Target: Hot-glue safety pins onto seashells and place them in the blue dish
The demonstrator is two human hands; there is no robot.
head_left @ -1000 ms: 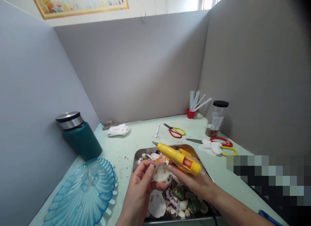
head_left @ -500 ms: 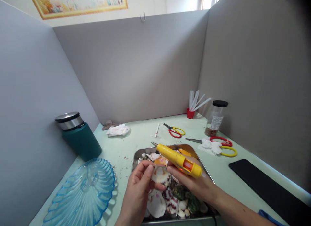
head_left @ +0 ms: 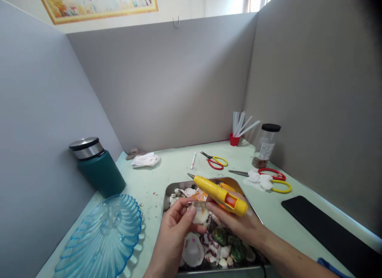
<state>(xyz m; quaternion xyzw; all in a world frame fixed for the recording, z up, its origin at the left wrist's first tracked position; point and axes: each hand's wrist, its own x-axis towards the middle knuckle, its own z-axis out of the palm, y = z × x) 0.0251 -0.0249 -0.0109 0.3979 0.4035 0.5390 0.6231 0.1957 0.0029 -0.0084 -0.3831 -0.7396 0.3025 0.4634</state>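
My left hand (head_left: 176, 226) pinches a whitish scallop shell (head_left: 200, 215) between thumb and fingers, with a thin, shiny metal piece along its upper edge that I cannot make out clearly. A yellow hot glue gun (head_left: 219, 193) lies in my right hand (head_left: 243, 226), its nozzle aimed up and to the left, above the shell. My right fingertips are close to the shell's right edge; whether they touch it I cannot tell. Both hands are over a metal tray (head_left: 163, 200) filled with shells, among them a large white shell (head_left: 192, 250) and a purple-striped shell (head_left: 211, 247).
A blue shell-shaped dish (head_left: 101, 238) and a green bottle (head_left: 101, 172) stand left. Behind the tray lie a white marker (head_left: 193, 160) and scissors (head_left: 215, 160). Rightward are larger scissors (head_left: 280, 185), a jar (head_left: 264, 146), a red cup of glue sticks (head_left: 234, 140) and a black mat (head_left: 322, 226).
My left thumb and the shell have shifted slightly to the right, and the thumb covers more of the shell's face. The glue gun has barely moved in my right hand.
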